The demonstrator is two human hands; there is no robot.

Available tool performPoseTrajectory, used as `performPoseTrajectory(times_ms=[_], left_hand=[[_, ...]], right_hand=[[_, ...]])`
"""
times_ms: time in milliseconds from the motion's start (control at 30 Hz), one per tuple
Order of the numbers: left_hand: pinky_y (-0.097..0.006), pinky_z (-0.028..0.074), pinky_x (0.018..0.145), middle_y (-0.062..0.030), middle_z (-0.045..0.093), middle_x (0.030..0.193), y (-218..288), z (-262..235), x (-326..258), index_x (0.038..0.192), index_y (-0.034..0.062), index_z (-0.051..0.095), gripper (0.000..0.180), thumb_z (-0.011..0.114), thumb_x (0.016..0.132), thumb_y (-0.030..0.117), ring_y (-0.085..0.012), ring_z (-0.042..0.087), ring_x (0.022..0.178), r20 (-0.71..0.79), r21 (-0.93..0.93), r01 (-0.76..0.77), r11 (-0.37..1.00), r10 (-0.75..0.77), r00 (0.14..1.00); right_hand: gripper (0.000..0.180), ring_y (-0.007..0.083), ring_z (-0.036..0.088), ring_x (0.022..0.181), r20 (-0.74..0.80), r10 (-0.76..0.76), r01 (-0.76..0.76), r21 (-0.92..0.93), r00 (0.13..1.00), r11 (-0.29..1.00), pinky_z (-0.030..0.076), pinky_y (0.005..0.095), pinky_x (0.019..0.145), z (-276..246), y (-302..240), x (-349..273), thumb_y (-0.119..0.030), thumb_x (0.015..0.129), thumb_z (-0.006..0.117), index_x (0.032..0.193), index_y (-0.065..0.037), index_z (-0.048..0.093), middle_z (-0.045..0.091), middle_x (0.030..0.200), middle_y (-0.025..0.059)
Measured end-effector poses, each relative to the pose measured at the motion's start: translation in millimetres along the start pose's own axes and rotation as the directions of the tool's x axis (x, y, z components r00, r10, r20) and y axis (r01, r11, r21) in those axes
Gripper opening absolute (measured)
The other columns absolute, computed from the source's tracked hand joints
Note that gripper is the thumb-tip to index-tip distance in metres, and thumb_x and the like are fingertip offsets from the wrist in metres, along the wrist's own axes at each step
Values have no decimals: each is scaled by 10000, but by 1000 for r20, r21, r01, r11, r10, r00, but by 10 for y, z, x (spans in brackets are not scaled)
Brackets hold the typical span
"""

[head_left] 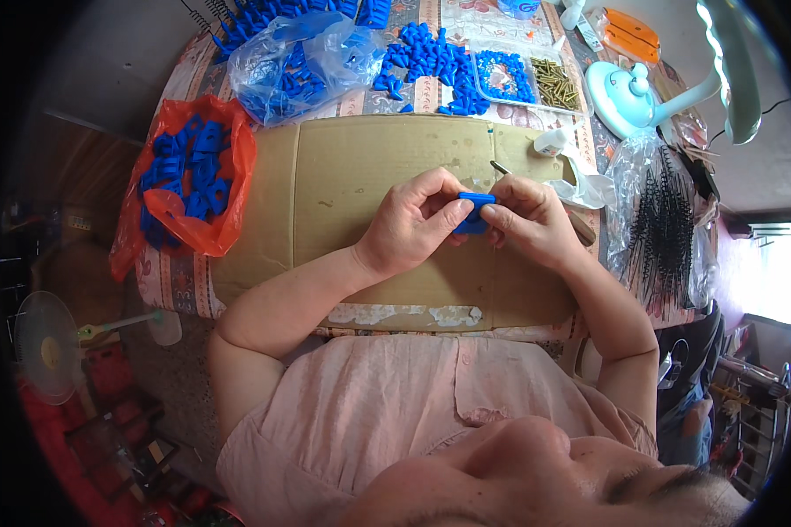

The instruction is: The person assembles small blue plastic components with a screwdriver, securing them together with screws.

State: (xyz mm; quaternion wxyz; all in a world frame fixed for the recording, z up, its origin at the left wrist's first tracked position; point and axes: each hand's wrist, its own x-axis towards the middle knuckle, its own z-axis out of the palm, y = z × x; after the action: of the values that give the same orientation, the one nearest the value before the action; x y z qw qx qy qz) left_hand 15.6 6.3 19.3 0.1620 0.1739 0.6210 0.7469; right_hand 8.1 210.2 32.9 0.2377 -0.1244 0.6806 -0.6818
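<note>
A small blue plastic part (pixel 473 221) is held between both hands over the cardboard sheet (pixel 369 176). My left hand (pixel 410 220) pinches its left side between thumb and fingers. On the other side, the thumb and fingertips of my right hand (pixel 532 215) grip its right end. Behind the right hand's fingers pokes the dark tip of a thin rod (pixel 500 167). A brown handle-like piece (pixel 581 229) shows by that hand's wrist; whether the two are one tool, held or lying there, I cannot tell.
A red bag (pixel 237 167) of blue parts stands left. Along the back are a clear bag (pixel 250 83), loose blue pieces (pixel 426 57) and a tray (pixel 501 99) with blue pieces and brass-coloured pins (pixel 554 83). At right: white bottle (pixel 549 142), lamp (pixel 624 97), black springy strands (pixel 664 228).
</note>
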Motion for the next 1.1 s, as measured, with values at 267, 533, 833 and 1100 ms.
performPoseTrajectory(times_ms=[267,533,833,1100], left_hand=[[-226,505,605,-58,612,855,-18,-18,4,946,16,539,82,536,937,97,-84,588,720,20,-2,-49,999,49,999],[-213,488,597,-31,590,799,-41,-11,29,921,24,524,80,539,933,102,-65,569,684,-2,-107,-4,994,3,1000],[-213,493,593,-25,585,813,-48,27,17,919,25,521,66,538,932,88,-57,564,693,5,-72,-29,997,29,1000],[-215,500,597,-29,587,818,-45,15,11,923,27,518,69,527,939,94,-70,574,694,7,-39,-15,999,16,1000]], right_hand=[[140,61,567,575,-19,-18,18,-4,1000,1000,458,207,515,24,8,-2,-138,894,618,861,-21,549,601,664,18],[146,42,545,572,-60,-28,28,-2,998,1000,437,195,501,66,4,-2,-131,881,636,851,-16,550,593,676,10],[172,21,496,579,-59,-48,44,-80,997,996,382,188,488,41,-3,-8,-171,908,608,845,-21,551,571,670,-13],[185,23,466,543,-73,-79,68,-135,994,989,350,196,462,71,-19,1,-177,910,603,822,-18,565,556,617,-16]])
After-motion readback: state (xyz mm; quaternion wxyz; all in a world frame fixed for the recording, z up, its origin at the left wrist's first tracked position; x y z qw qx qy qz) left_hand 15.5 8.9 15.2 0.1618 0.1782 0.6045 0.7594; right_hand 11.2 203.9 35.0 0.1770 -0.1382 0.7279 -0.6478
